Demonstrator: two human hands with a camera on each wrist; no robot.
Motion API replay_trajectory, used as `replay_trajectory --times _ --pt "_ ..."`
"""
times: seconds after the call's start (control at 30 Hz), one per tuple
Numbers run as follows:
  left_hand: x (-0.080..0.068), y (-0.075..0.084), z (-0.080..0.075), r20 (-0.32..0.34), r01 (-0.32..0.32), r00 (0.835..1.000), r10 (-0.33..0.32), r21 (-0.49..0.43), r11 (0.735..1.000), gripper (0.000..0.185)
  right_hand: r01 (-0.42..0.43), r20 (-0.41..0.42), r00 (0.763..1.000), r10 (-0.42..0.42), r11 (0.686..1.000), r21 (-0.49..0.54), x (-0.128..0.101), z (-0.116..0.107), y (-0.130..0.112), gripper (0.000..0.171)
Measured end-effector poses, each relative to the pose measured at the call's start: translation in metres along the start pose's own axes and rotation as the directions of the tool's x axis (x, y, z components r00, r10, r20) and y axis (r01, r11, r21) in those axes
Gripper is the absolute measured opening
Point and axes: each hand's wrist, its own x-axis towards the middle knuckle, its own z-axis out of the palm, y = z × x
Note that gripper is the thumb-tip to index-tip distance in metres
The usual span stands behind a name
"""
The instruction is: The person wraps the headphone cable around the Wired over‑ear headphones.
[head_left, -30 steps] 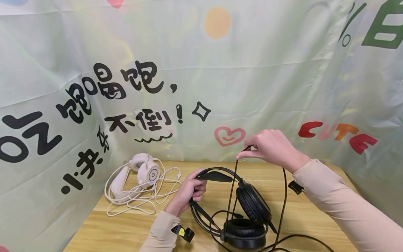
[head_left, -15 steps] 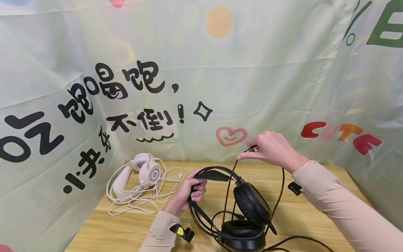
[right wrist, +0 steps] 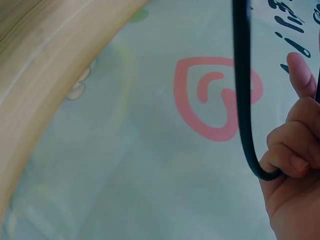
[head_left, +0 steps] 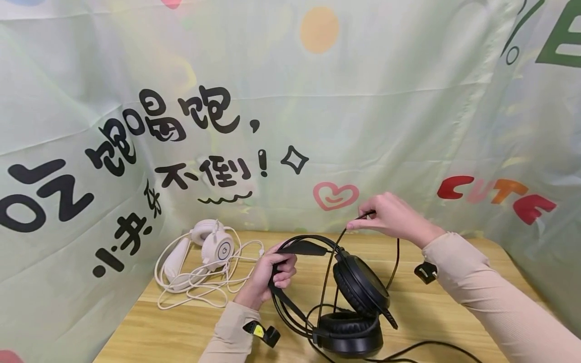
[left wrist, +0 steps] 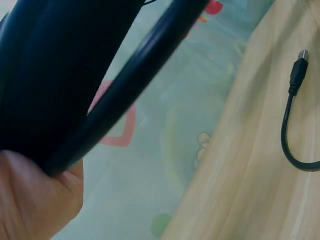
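Note:
A black over-ear headset [head_left: 358,290] stands on the wooden table [head_left: 181,333], one ear cup flat and the other propped on it. My left hand [head_left: 272,272] grips its headband [head_left: 299,247], which fills the left wrist view [left wrist: 100,85]. My right hand [head_left: 392,217] is raised above the headset and pinches its black cable [head_left: 333,249] between curled fingers [right wrist: 292,155]. The cable [right wrist: 242,90] hangs down from that pinch in the right wrist view. A USB plug [left wrist: 298,65] on a black lead lies on the table in the left wrist view.
A white headset [head_left: 213,247] with a loose tangle of white cable [head_left: 204,287] lies at the table's back left. A printed fabric backdrop [head_left: 290,116] closes in the table on three sides. More black cable [head_left: 431,348] trails over the front right of the table.
My right hand has lowered slightly with the pinched cable, and the hanging loop has shifted. The headset has shifted slightly left. My left hand keeps its grip on the headband.

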Motion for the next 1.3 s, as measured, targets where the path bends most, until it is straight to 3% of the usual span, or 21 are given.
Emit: replay_trajectory --times 0.13,0.37,0.57,1.3 --pt "0.0 0.001 -0.001 -0.025 -0.001 1.0 0.001 -0.008 1.0 0.025 -0.004 -0.004 1.0 0.004 1.0 0.026 -0.001 0.002 0.006 0.05" --pt "-0.001 0.001 -0.001 0.023 0.001 1.0 -0.001 -0.007 1.0 0.027 -0.034 0.014 0.999 0.033 0.999 0.036 0.001 0.003 0.005 0.045" --pt "-0.002 0.002 -0.001 0.005 -0.004 1.0 0.004 -0.036 0.999 0.025 -0.045 0.019 0.999 0.044 0.997 0.066 0.003 0.003 0.007 0.046" --pt "-0.003 0.007 -0.002 0.041 -0.041 0.998 0.043 -0.057 0.998 0.028 -0.067 0.057 0.997 0.059 0.988 0.141 0.004 0.006 0.03 0.038"
